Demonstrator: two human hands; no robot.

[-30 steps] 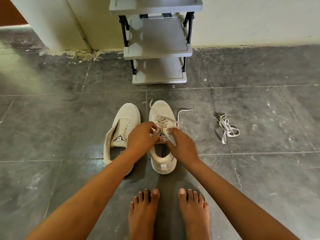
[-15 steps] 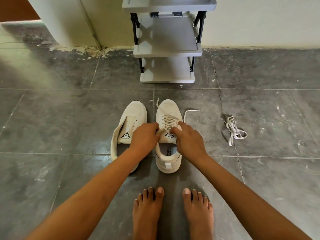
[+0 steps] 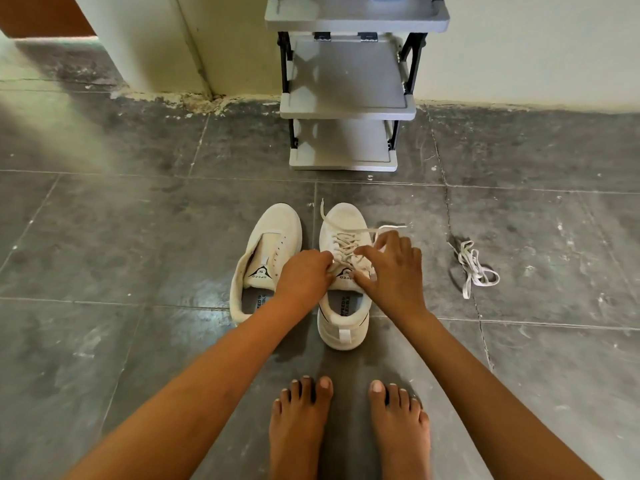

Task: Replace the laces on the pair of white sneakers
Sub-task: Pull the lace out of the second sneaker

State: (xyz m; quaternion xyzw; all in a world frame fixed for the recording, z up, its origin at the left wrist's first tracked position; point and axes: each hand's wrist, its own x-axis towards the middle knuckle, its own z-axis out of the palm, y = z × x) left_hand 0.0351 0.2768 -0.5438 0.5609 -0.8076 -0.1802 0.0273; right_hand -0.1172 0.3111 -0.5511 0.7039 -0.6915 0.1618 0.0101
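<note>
Two white sneakers stand side by side on the grey tiled floor. The left sneaker [image 3: 266, 258] has no lace and its tongue is folded open. The right sneaker [image 3: 343, 306] carries a cream lace [image 3: 346, 239] threaded across its eyelets, with loose ends trailing over the toe and to the right. My left hand [image 3: 304, 275] pinches the lace at the top left eyelets of the right sneaker. My right hand [image 3: 391, 271] rests on the same shoe's right side, fingers spread, thumb and forefinger at the lace. A loose white lace [image 3: 476, 268] lies bundled on the floor to the right.
A grey shelf rack [image 3: 346, 109] with black posts stands against the wall just behind the sneakers. My bare feet [image 3: 346, 427] are on the floor right in front of the right sneaker. A wall corner [image 3: 180, 64] juts out at the back left.
My right hand has opened its fingers and shifted up toward the toe along the lace. The left hand stays at the upper eyelets. The view has tilted slightly.
</note>
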